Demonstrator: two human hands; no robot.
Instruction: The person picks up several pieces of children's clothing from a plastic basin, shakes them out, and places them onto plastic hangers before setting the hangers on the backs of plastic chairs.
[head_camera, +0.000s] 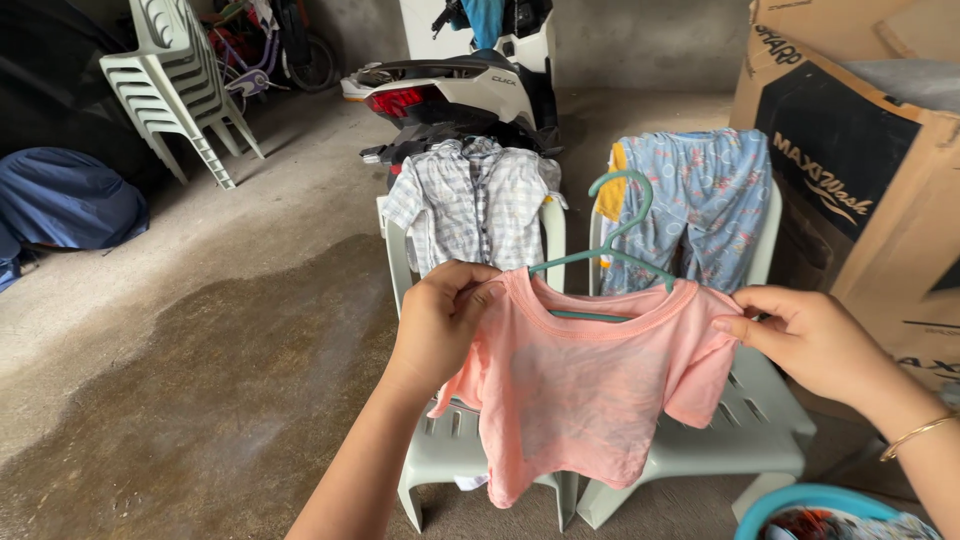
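Both hands, left hand (437, 318) and right hand (808, 335), are pinching the pink shirt's (585, 385) shoulders, fingers closed on the cloth, keeping it spread over the teal hanger (618, 245).

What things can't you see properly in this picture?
All in the head view:
- Teal hanger: its lower bar is partly inside the pink shirt.
- Left chair: its seat is mostly behind the shirt.
- Blue basin: cut off by the bottom edge.
- Scooter: its front is hidden by hanging clothes and the top edge.
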